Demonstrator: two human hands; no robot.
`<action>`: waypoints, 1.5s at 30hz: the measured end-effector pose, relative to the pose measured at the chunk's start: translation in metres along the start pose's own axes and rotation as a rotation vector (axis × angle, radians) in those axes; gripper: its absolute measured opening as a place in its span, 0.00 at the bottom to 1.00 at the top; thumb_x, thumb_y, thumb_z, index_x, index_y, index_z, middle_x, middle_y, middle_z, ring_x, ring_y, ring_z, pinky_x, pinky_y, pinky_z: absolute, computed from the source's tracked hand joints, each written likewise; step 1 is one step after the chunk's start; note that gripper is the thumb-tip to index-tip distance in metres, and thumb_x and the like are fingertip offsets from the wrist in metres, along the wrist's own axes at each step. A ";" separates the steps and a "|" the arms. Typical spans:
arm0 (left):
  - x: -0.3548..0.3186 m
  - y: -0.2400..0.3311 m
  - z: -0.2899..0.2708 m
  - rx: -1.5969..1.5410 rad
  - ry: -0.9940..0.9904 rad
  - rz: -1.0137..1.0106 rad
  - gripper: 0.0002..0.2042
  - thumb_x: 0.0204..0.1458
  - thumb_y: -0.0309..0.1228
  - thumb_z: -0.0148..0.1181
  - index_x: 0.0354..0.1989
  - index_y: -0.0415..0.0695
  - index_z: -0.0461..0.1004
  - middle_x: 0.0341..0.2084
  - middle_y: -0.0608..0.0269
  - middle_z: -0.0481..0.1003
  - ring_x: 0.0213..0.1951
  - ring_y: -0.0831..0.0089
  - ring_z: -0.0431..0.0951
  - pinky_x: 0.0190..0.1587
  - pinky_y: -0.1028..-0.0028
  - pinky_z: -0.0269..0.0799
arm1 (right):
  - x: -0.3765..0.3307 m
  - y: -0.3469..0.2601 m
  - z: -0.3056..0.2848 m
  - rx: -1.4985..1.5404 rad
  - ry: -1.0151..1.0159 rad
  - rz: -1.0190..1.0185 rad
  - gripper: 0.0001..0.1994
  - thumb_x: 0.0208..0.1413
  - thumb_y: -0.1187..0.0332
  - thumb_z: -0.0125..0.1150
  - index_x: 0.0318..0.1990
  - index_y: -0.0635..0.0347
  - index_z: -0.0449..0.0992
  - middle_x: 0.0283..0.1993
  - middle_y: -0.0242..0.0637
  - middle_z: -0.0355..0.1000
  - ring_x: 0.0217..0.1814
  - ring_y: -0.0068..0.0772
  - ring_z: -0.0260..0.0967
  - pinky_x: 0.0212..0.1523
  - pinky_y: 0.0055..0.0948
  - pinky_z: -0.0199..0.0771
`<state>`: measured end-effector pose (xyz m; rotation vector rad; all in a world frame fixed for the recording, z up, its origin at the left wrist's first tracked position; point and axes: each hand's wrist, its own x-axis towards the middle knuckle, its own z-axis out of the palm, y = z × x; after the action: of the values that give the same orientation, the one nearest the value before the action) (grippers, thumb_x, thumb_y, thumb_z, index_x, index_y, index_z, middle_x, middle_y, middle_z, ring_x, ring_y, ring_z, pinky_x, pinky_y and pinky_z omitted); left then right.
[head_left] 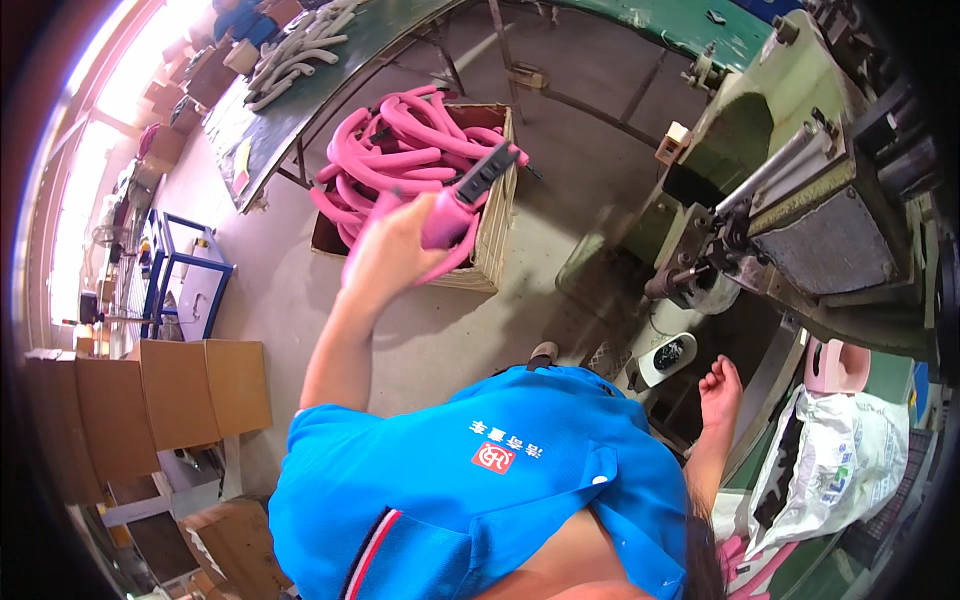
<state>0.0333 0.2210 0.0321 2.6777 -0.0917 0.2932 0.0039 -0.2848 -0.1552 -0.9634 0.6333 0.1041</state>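
My left hand (385, 255) is raised over a cardboard box (497, 235) and grips a pink curved handle part (452, 208) with a black end piece. The box is heaped with several more pink curved parts (400, 140). My right hand (720, 388) is low at the right, fingers apart and holding nothing, next to the base of a green machine (810, 190). My blue shirt (480, 490) fills the lower middle of the view.
A white printed plastic bag (850, 455) lies at the lower right beside a pink object (835, 365). Brown cardboard boxes (180, 390) stand at the left, near a blue metal rack (180, 280). A green table (300, 100) holds white curved parts (300, 45).
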 end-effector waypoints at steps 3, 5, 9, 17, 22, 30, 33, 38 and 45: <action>0.031 -0.056 -0.012 0.422 0.008 -0.023 0.27 0.35 0.29 0.64 0.49 0.52 0.65 0.30 0.52 0.74 0.33 0.53 0.76 0.36 0.59 0.72 | 0.004 0.004 -0.003 0.052 -0.020 0.007 0.05 0.57 0.67 0.54 0.37 0.55 0.74 0.27 0.24 0.67 0.23 0.16 0.57 0.26 0.18 0.60; 0.050 -0.090 -0.004 0.767 0.021 -0.184 0.31 0.40 0.27 0.61 0.56 0.56 0.59 0.47 0.54 0.67 0.49 0.54 0.69 0.43 0.55 0.69 | 0.004 0.005 0.004 0.057 -0.060 0.001 0.05 0.57 0.66 0.54 0.37 0.56 0.73 0.27 0.24 0.68 0.24 0.16 0.60 0.27 0.18 0.62; 0.075 -0.081 0.039 0.521 -0.216 -0.330 0.34 0.42 0.30 0.61 0.60 0.55 0.54 0.44 0.51 0.69 0.45 0.48 0.71 0.45 0.49 0.68 | -0.011 0.002 0.024 -0.030 -0.097 -0.017 0.05 0.57 0.66 0.53 0.37 0.56 0.72 0.27 0.25 0.68 0.25 0.16 0.62 0.26 0.17 0.63; 0.074 0.092 0.068 -0.303 -0.839 0.590 0.09 0.45 0.31 0.59 0.31 0.40 0.69 0.25 0.55 0.74 0.29 0.56 0.75 0.33 0.63 0.69 | -0.059 0.016 -0.038 -0.065 0.207 -0.038 0.05 0.55 0.64 0.56 0.35 0.54 0.73 0.25 0.24 0.67 0.22 0.16 0.61 0.23 0.18 0.62; 0.062 0.200 0.012 -1.650 -0.961 1.298 0.03 0.50 0.22 0.54 0.31 0.45 0.70 0.22 0.58 0.70 0.16 0.70 0.67 0.15 0.74 0.62 | -0.101 0.012 -0.056 -0.117 0.253 -0.133 0.09 0.57 0.61 0.53 0.34 0.56 0.73 0.24 0.23 0.66 0.21 0.14 0.60 0.21 0.16 0.59; -0.001 0.297 0.054 -2.232 -1.357 1.376 0.14 0.51 0.30 0.59 0.46 0.62 0.73 0.28 0.56 0.70 0.17 0.77 0.66 0.16 0.82 0.60 | -0.176 0.040 -0.074 -0.023 0.483 -0.209 0.08 0.58 0.63 0.51 0.36 0.56 0.72 0.29 0.26 0.67 0.24 0.14 0.61 0.28 0.16 0.62; 0.005 0.332 0.079 -1.950 -0.736 1.692 0.23 0.53 0.21 0.51 0.53 0.67 0.65 0.29 0.53 0.74 0.16 0.72 0.67 0.13 0.78 0.60 | -0.212 0.060 -0.102 0.005 0.619 -0.244 0.09 0.58 0.63 0.51 0.37 0.58 0.72 0.30 0.27 0.67 0.26 0.14 0.61 0.29 0.16 0.62; -0.006 0.348 0.083 -1.778 -0.720 1.637 0.12 0.44 0.21 0.59 0.39 0.46 0.74 0.28 0.60 0.76 0.17 0.71 0.69 0.13 0.77 0.63 | -0.309 0.133 -0.207 -0.764 1.260 -0.202 0.08 0.54 0.68 0.52 0.39 0.57 0.72 0.33 0.34 0.69 0.35 0.32 0.66 0.36 0.29 0.67; -0.004 0.361 0.073 -1.817 -1.372 1.594 0.05 0.44 0.19 0.57 0.27 0.42 0.68 0.26 0.53 0.75 0.15 0.68 0.67 0.12 0.77 0.62 | -0.449 0.207 -0.214 -1.492 1.362 0.990 0.21 0.48 0.68 0.59 0.51 0.56 0.65 0.52 0.44 0.61 0.56 0.52 0.58 0.49 0.48 0.68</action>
<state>0.0036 -0.1351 0.1196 0.1516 -1.6976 -0.8110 -0.5337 -0.2490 -0.1486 -2.0247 2.4681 0.9502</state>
